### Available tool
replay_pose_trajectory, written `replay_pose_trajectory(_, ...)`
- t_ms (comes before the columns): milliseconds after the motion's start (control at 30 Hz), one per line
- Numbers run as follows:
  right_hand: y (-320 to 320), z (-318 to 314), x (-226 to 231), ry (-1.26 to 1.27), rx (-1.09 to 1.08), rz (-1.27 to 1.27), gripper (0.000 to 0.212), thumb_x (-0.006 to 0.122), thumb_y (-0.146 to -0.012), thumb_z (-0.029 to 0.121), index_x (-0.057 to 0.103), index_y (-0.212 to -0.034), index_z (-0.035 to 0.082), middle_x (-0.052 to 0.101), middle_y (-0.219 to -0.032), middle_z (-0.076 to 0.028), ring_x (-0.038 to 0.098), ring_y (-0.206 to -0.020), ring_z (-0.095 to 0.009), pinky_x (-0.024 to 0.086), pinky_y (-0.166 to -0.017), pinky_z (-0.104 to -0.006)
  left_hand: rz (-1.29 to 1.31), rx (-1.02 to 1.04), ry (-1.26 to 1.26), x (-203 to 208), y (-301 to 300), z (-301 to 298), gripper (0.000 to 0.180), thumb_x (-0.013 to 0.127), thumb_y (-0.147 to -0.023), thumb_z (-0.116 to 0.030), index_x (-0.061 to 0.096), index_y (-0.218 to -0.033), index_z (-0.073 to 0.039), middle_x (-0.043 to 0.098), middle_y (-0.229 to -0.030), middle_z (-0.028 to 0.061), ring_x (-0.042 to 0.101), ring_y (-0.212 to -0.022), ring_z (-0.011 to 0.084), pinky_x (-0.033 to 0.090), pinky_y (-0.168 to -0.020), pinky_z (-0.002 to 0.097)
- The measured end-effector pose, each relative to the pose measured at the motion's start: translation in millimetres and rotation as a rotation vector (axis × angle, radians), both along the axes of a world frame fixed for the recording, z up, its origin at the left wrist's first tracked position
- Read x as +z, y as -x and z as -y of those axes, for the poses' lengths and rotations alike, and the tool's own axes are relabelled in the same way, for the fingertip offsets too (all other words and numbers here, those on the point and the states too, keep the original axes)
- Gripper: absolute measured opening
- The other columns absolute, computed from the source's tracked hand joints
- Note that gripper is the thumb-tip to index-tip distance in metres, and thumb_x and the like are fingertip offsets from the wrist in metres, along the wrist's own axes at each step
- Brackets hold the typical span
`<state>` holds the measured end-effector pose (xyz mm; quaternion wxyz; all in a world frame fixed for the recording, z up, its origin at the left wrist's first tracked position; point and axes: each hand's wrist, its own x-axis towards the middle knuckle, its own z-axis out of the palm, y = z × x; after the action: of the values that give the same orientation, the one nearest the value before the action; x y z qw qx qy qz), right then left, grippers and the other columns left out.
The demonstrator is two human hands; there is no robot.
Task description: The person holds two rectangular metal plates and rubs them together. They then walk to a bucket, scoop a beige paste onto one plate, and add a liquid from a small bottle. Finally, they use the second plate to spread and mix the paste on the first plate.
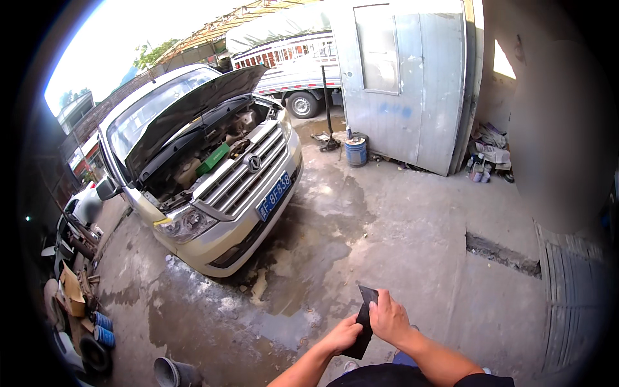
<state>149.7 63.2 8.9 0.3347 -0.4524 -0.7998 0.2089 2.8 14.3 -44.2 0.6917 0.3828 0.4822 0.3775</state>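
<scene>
In front of my body, both hands grip a thin black flat sheet (363, 320); its exact kind I cannot make out. My left hand (343, 335) is closed on its lower left edge, thumb on top. Higher up, my right hand (388, 317) closes on the right edge near the upper end. The sheet is tilted, its top corner pointing away from me. Ahead to the left stands a light-coloured van (248, 222) with its hood (193, 106) raised. A green box-like thing (214, 158) lies in the engine bay, apart from my hands.
A grey bucket (188, 372) stands at lower left, near blue cans (103, 337) and piled scrap. A blue bucket (356, 153) sits by a metal door panel (412, 90). To the right, a broken slot (503, 253) cuts the concrete beside a ribbed metal sheet (576, 303). Wet patches mark the floor.
</scene>
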Motion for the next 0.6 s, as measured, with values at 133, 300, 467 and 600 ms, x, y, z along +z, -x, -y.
replay_pose_trajectory(133, -1.4, 25.5, -8.5, -0.005, 0.134, -0.023, 0.030, 0.054, -0.086, 0.010, 0.046, -0.112, -0.003, 0.062, -0.092, -0.025, 0.061, -0.078, -0.045, 0.050, -0.066, -0.0524, -0.077, 0.065, 0.080, 16.5, -1.6, -8.3, 0.038, 0.042, -0.085, -0.006, 0.054, -0.120, -0.003, 0.060, -0.090, 0.0015, 0.055, -0.072, 0.0100, 0.043, -0.060, 0.0245)
replay_pose_trajectory(300, 0.9, -5.5, -7.5, 0.007, -0.043, -0.010, 0.031, 0.056, -0.085, 0.008, 0.044, -0.111, -0.002, 0.061, -0.084, -0.028, 0.061, -0.076, -0.047, 0.050, -0.067, -0.0521, -0.083, -0.036, -0.001, 13.2, 1.5, -4.5, 0.041, 0.042, -0.083, -0.003, 0.054, -0.121, -0.003, 0.059, -0.097, 0.0018, 0.054, -0.085, 0.0099, 0.043, -0.071, 0.0255)
replay_pose_trajectory(467, -3.0, 11.4, -14.6, 0.020, 0.001, -0.038, 0.028, 0.055, -0.086, 0.009, 0.044, -0.109, -0.002, 0.061, -0.084, -0.027, 0.061, -0.072, -0.047, 0.049, -0.065, -0.0515, -0.111, -0.023, -0.013, -0.4, 2.7, -6.1, 0.042, 0.042, -0.084, -0.002, 0.053, -0.124, -0.003, 0.059, -0.094, 0.0010, 0.053, -0.083, 0.0091, 0.044, -0.072, 0.0254)
replay_pose_trajectory(600, -24.3, -35.8, 8.7, 0.235, -0.212, -0.229, 0.032, 0.057, -0.086, 0.013, 0.045, -0.111, -0.003, 0.063, -0.088, -0.025, 0.063, -0.076, -0.044, 0.050, -0.070, -0.0483, 0.062, 0.083, -0.046, 10.8, 4.2, 3.2, 0.038, 0.043, -0.086, -0.002, 0.054, -0.122, -0.003, 0.062, -0.097, 0.0032, 0.057, -0.087, 0.0107, 0.047, -0.079, 0.0276)
